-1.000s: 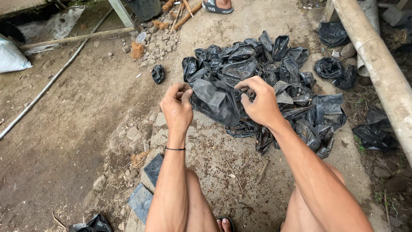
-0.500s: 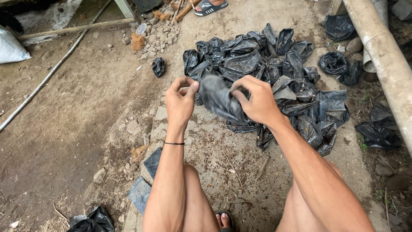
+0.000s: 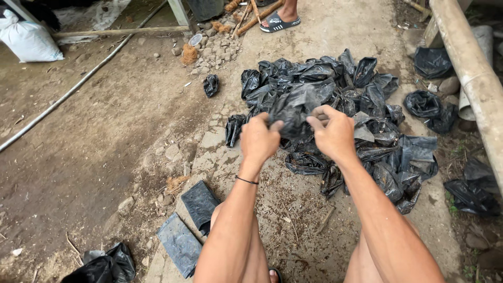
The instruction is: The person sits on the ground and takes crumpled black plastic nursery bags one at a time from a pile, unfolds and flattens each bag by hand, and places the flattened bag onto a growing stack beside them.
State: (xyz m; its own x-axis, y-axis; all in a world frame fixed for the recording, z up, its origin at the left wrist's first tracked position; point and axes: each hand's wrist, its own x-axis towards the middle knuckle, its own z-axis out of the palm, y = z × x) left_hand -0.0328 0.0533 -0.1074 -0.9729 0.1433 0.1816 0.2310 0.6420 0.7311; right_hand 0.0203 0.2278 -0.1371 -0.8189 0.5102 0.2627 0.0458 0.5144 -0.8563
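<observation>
Above the cracked concrete ground point(image 3: 314, 230), the left hand point(image 3: 258, 140) and the right hand point(image 3: 332, 133) both pinch one crumpled black plastic bag point(image 3: 296, 110), fingers closed on its near edge, the two hands just apart. The bag hangs over a heap of black plastic bags point(image 3: 367, 126) lying right of centre. Near left, two flattened bags point(image 3: 188, 225) lie on the ground. Far off, a foot in a sandal point(image 3: 279, 21) stands; a bamboo pole point(image 3: 471, 73) runs along the right.

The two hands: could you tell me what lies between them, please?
A crumpled black plastic bag, pinched by both left hand and right hand, in the head view.
</observation>
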